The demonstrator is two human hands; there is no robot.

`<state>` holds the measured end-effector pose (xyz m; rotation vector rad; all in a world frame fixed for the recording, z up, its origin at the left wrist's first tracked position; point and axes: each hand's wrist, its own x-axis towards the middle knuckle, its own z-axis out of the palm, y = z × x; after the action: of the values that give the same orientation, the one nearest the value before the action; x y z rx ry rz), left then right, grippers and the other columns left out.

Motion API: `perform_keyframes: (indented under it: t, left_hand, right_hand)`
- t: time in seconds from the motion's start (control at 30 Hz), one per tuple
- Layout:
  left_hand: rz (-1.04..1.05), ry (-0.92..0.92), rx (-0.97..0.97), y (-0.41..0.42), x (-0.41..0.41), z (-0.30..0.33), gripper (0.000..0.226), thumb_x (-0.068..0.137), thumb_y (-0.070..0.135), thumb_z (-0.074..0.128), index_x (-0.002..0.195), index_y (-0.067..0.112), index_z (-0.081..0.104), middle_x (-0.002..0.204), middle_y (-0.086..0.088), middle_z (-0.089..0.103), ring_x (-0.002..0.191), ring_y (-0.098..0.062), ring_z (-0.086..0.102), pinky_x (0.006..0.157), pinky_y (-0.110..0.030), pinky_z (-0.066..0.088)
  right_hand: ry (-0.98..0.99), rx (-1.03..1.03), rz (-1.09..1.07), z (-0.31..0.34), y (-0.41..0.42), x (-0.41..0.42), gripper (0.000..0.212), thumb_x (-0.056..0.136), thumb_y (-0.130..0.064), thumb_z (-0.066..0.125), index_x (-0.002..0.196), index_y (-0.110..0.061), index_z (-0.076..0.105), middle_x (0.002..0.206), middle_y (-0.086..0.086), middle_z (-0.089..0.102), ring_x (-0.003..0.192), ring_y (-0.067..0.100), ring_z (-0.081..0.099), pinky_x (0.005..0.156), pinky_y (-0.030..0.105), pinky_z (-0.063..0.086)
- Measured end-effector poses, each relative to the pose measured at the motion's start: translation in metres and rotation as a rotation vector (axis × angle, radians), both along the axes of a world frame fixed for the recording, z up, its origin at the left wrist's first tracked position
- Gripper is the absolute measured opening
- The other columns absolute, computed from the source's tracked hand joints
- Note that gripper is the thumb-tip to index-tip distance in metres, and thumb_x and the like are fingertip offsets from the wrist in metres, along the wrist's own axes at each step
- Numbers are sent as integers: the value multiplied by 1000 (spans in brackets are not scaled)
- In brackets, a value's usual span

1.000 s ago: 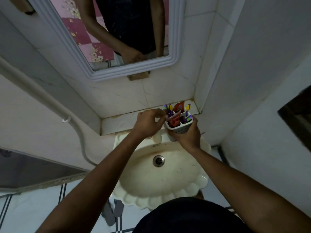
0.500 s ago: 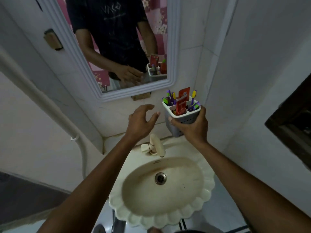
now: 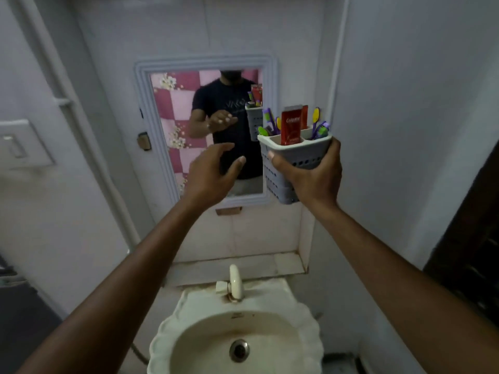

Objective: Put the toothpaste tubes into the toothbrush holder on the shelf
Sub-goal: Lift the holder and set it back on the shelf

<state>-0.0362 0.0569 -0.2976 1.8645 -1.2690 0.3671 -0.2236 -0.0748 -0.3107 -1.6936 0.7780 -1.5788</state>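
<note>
My right hand [image 3: 310, 176] grips a grey perforated toothbrush holder [image 3: 278, 182] and holds it up in the air in front of the mirror's right edge. Red toothpaste tubes [image 3: 291, 125] stand upright in its middle compartment. Several purple, green and yellow toothbrushes [image 3: 320, 125] stick out of the side compartments. My left hand [image 3: 213, 174] hovers to the left of the holder, fingers spread, holding nothing and not touching it. The tiled shelf [image 3: 243, 265] lies far below the holder, above the sink.
A white-framed mirror [image 3: 205, 66] hangs on the wall and reflects a person in a dark shirt. Below are a cream sink [image 3: 307, 330] with a tap [image 3: 235, 282]. A pipe [image 3: 81, 125] runs down the left wall; a dark door edge [image 3: 475, 238] is at right.
My right hand has lifted the holder from the shelf up to mirror height. My left hand let go of the tube and rose alongside, open. The view tilted upward.
</note>
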Motion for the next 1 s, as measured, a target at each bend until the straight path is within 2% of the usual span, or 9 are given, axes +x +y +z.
perform_keyframes:
  t: [0.1,0.23,0.3,0.4,0.47,0.57,0.63,0.9,1.0]
  left_hand:
    - [15,-85,-59,2,-10,52,60,101,62,58,143,20,61,143,-4,66,128,-19,62,103,-43,55]
    - [14,-197,-145,4,-27,130,49,104,46,64,143,16,62,143,-7,65,125,-18,61,102,-39,53]
    - [43,-247,-172,4,-30,166,54,104,50,63,147,17,59,147,-8,63,133,-23,59,108,-44,51]
    - [52,-322,-230,-1,-28,216,59,103,59,60,147,20,59,149,-4,63,137,-23,57,112,-47,49]
    - [47,-366,-274,-4,-27,247,61,102,60,59,147,19,60,148,-3,63,137,-21,58,112,-44,49]
    - [34,-407,-355,-12,-25,284,59,102,59,61,145,18,62,147,-1,65,137,-19,58,114,-38,47]
    - [34,-413,-396,-19,-23,307,58,102,59,61,143,18,63,146,0,66,137,-19,59,115,-39,47]
    - [58,-440,-405,-50,-4,344,57,104,56,60,143,15,61,146,0,66,138,-20,59,115,-40,45]
    - [54,-408,-428,-80,35,372,56,104,55,59,143,15,61,145,0,66,138,-19,58,116,-40,44]
  right_hand:
    - [-40,-48,6,52,1,-9,115,54,-85,93,144,-25,56,135,-6,70,118,15,72,91,34,66]
    - [-96,-129,14,130,3,-20,113,54,-86,92,142,-25,56,131,-6,69,114,16,72,83,24,62]
    - [-111,-150,8,165,5,-23,110,56,-84,95,141,-24,57,130,-7,69,113,16,72,79,19,57]
    - [-139,-174,15,217,6,-28,108,56,-83,97,138,-24,57,128,-8,69,112,15,71,73,16,51]
    - [-150,-185,18,249,6,-30,108,54,-84,96,136,-25,57,127,-9,69,111,14,71,75,20,53]
    - [-179,-186,-5,294,6,-32,114,43,-94,87,130,-27,57,123,-11,69,111,16,71,91,38,63]
    - [-206,-194,-17,324,5,-31,116,39,-96,84,128,-27,57,122,-10,68,113,18,70,97,44,63]
    - [-223,-177,-66,385,-15,-7,116,41,-98,82,130,-27,56,122,-9,68,117,22,68,99,46,61]
    - [-253,-247,-131,417,-38,33,116,45,-98,81,132,-24,57,125,-7,68,118,25,68,98,46,62]
